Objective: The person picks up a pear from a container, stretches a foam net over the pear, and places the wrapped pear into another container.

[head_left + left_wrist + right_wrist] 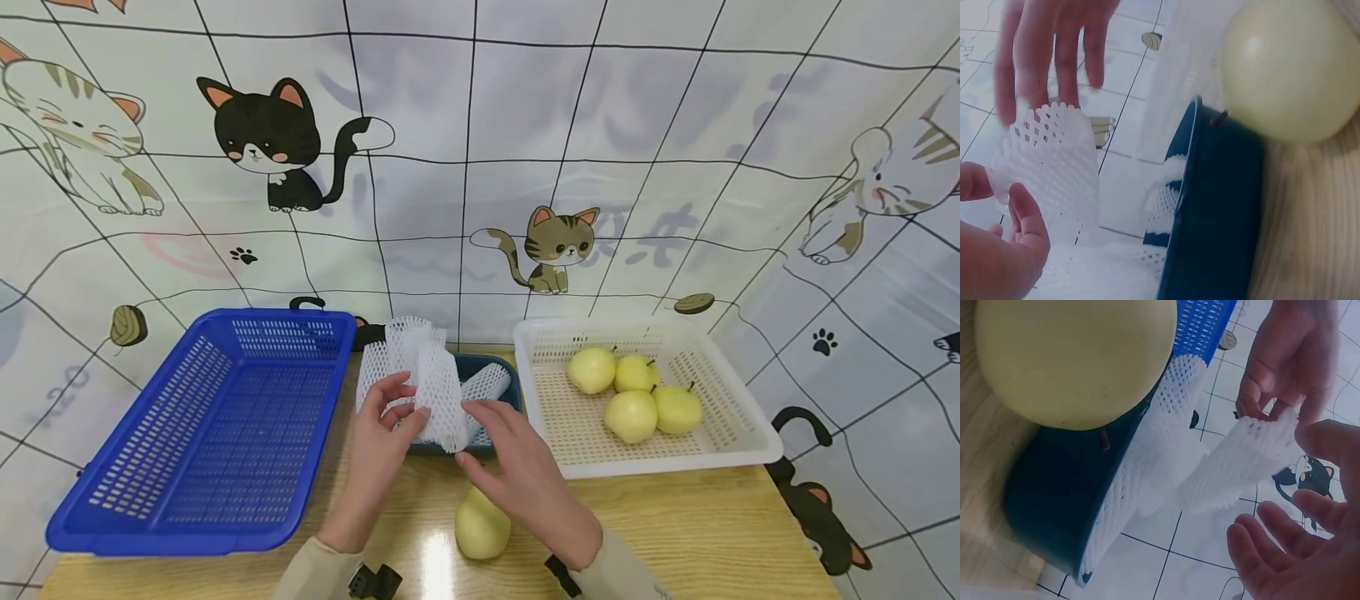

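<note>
A white foam net sleeve (442, 398) is pinched between the thumb and fingers of my left hand (381, 446), above a dark teal bin (1219, 212). My right hand (525, 467) is at the sleeve's other side, fingers extended; in the right wrist view its thumb is by the sleeve's edge and its other fingers are spread. More foam net sleeves (487, 382) lie in the bin, some rising over its rim. A pale yellow-green apple (482, 525), stem toward the bin, sits on the wooden table below my right hand, partly covered by it.
On the left stands a blue plastic basket (197, 546). To the right, a white basket (555, 437) holds several yellow-green apples (632, 415). Behind the table (675, 517) hangs a cat-print sheet (420, 200), close to the baskets' back edges.
</note>
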The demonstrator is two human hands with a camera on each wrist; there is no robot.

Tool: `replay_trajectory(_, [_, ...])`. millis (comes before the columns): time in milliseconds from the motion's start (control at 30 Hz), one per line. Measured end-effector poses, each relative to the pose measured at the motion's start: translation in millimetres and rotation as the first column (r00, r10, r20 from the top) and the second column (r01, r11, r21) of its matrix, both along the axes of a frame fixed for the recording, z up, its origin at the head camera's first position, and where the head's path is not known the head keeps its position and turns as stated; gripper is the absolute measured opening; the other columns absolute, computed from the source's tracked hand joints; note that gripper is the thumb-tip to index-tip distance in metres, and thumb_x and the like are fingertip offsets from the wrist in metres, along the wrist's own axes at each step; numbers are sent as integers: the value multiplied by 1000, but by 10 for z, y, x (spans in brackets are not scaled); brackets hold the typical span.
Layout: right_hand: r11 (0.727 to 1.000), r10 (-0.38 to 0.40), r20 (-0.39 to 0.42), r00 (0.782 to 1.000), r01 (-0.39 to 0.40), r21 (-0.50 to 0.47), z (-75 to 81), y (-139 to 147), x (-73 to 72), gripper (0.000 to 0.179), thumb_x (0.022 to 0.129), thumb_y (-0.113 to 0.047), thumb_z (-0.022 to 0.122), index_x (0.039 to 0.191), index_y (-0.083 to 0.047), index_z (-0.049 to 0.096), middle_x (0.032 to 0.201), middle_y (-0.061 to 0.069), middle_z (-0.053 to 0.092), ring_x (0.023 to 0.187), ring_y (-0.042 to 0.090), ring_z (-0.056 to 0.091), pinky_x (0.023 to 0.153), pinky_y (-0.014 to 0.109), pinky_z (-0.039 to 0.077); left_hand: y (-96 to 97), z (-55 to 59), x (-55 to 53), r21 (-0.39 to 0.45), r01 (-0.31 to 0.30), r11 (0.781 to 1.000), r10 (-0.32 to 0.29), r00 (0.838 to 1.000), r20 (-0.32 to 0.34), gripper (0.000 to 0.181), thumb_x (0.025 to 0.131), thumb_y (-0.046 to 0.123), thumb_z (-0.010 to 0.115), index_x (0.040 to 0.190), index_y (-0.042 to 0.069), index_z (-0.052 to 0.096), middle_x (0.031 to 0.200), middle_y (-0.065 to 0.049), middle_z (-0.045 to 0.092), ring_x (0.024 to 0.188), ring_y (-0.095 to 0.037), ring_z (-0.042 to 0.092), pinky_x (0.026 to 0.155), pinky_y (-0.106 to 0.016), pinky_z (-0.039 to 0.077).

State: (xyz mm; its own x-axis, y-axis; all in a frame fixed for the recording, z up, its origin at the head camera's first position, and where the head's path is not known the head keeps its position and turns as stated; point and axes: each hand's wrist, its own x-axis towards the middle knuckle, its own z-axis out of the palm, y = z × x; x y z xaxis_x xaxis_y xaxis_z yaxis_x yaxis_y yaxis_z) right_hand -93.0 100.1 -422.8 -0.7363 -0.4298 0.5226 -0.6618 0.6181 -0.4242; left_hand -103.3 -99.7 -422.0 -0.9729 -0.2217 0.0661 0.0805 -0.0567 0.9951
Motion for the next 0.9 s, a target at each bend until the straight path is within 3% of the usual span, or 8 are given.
replay_trajectory(133, [1000,-3,-46,999,4,12,-23,-110,-79,57,88,-18,83,140,-10,61,135,9,61,121,25,61,94,42,55,40,-13,40,38,44,998,-45,999,26,52,90,-5,69,139,-1,53,124,-17,55,99,-18,62,76,-21,54])
replay_trajectory(267, [999,-21,-56,998,19,-38,-61,-153,-123,54,86,-11,83,137,-9,65,128,9,63,111,23,65,86,39,58,64,-38,88,88,103,991,-103,995,-6,51,93,-3,69,141,-1,51,127,-20,56,100,-18,65,81,-22,55])
replay_trajectory(400, [984,-33,28,999,37,-172,-94,-154,-149,39,90,-8,80,129,-10,73,120,6,67,97,17,68,76,32,59,102,-78,151,163,173,971,-165,984,-61,53,96,-3,66,144,-6,43,131,-23,56,108,-20,66,90,-26,56])
replay_trajectory(500, [952,-30,120,992,64,-299,-103,-134,-157,29,93,-7,76,122,-13,77,112,2,68,85,11,65,70,27,57,148,-110,214,175,201,964,-187,978,-93,55,94,-4,68,142,-8,42,131,-22,55,115,-24,63,93,-27,54])
replay_trajectory(567, [925,-26,174,984,90,-370,-108,-118,-159,28,94,-5,74,119,-14,78,108,0,68,83,10,64,69,25,57,182,-133,245,135,197,971,-187,979,-87,58,90,-2,74,140,-5,46,130,-18,55,116,-26,61,93,-26,53])
replay_trajectory(667, [889,-22,239,971,129,-440,-117,-97,-156,25,96,-6,73,118,-17,79,104,-4,68,87,10,64,70,25,56,232,-154,282,10,169,986,-168,984,-57,63,83,5,85,135,-2,51,125,-16,55,110,-26,56,89,-27,52])
replay_trajectory(767, [859,13,316,949,152,-490,-120,-79,-138,23,98,-7,69,117,-16,79,104,-4,71,93,11,65,75,26,56,275,-160,299,-98,140,985,-141,990,-13,65,78,10,90,129,1,52,119,-13,53,103,-25,53,84,-28,52])
replay_trajectory(900, [808,101,418,903,171,-564,-110,-68,-97,21,100,-3,64,114,-7,78,104,6,74,91,11,66,77,24,55,314,-153,322,-109,116,987,-117,993,-4,58,79,8,87,123,2,50,113,-14,51,98,-24,55,81,-26,54])
